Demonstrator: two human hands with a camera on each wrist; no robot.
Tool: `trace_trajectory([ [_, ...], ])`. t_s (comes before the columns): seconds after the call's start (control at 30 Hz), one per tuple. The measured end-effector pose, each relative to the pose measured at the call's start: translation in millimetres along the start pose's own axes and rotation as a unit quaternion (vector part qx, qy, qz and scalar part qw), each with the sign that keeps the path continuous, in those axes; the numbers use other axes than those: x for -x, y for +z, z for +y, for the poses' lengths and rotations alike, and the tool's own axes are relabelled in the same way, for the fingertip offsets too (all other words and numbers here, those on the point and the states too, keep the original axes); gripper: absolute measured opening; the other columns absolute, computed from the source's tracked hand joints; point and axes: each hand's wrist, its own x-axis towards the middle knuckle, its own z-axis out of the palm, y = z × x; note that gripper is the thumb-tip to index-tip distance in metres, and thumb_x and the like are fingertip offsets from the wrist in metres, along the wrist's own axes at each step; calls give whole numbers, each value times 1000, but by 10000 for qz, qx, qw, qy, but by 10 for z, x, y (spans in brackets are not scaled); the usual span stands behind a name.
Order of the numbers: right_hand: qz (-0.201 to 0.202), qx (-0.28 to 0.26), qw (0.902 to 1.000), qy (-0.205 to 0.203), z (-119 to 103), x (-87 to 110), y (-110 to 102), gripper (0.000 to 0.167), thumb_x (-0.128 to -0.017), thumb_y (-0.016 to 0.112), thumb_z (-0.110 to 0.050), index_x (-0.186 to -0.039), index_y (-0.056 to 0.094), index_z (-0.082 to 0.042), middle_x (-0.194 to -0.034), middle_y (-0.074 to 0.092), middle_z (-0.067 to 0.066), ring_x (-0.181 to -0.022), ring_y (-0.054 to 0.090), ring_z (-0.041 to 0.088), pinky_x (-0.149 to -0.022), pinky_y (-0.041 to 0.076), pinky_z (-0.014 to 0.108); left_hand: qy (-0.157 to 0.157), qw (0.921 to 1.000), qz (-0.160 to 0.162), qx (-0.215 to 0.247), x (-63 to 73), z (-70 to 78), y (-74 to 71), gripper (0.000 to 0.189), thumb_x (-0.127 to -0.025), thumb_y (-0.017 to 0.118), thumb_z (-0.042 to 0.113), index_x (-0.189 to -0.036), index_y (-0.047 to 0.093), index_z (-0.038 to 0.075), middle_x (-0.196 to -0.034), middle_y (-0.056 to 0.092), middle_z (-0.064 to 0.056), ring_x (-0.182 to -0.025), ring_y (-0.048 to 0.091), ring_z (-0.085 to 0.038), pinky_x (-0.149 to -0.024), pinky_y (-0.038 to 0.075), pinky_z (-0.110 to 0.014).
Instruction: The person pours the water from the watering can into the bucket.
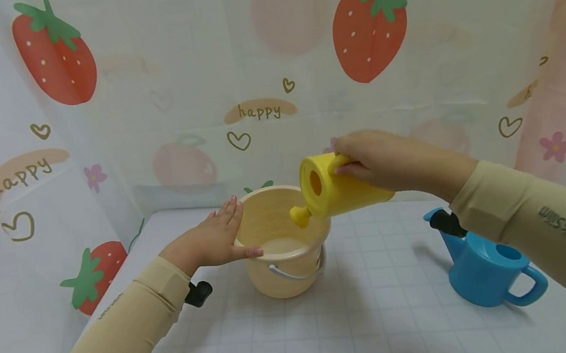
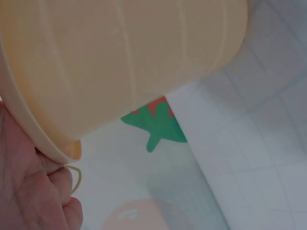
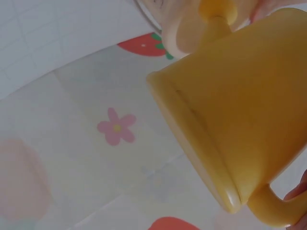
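My right hand point(image 1: 384, 159) grips the handle of a yellow watering can point(image 1: 352, 188), tipped so that its spout points left and down. The spout's round head point(image 1: 299, 216) overlaps the inside of a cream bucket point(image 1: 284, 282), which stands upright on the table. At the bucket's left rim rests my left hand point(image 1: 210, 238), fingers extended along the far side and thumb over the near rim. From the left wrist, the palm point(image 2: 29, 182) lies against the rim. The yellow can point(image 3: 230, 105) fills much of the right wrist view, its base toward the camera.
A blue watering can point(image 1: 483, 269) stands on the right of the table, partly behind my right forearm. The bucket's white handle point(image 1: 291, 273) hangs down in front. Behind the table point(image 1: 358, 323) hangs a strawberry-print cloth point(image 1: 180, 64).
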Motion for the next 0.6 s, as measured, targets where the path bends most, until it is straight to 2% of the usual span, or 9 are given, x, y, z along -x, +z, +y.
trace_trajectory([
  [0.23,-30,78,9997,-229,-8,-15,23,13,-89,60,-23,-95,52,-15,-88,56,0,-82,52,17,-75,50,29,-2,10000,5,-84,-13,-14,17,120,-70,30,85,-144,3,-5,-151,-3,-20,-139,0,-29,-110,12,-47],
  [0.6,-90,255,9988,-416,-7,-66,36,12,-88,62,-19,-95,56,-13,-87,57,1,-80,51,17,-75,50,29,26,10000,52,-77,-32,-39,40,119,-70,30,85,-144,3,-5,-151,-4,-20,-139,-1,-29,-111,11,-47],
])
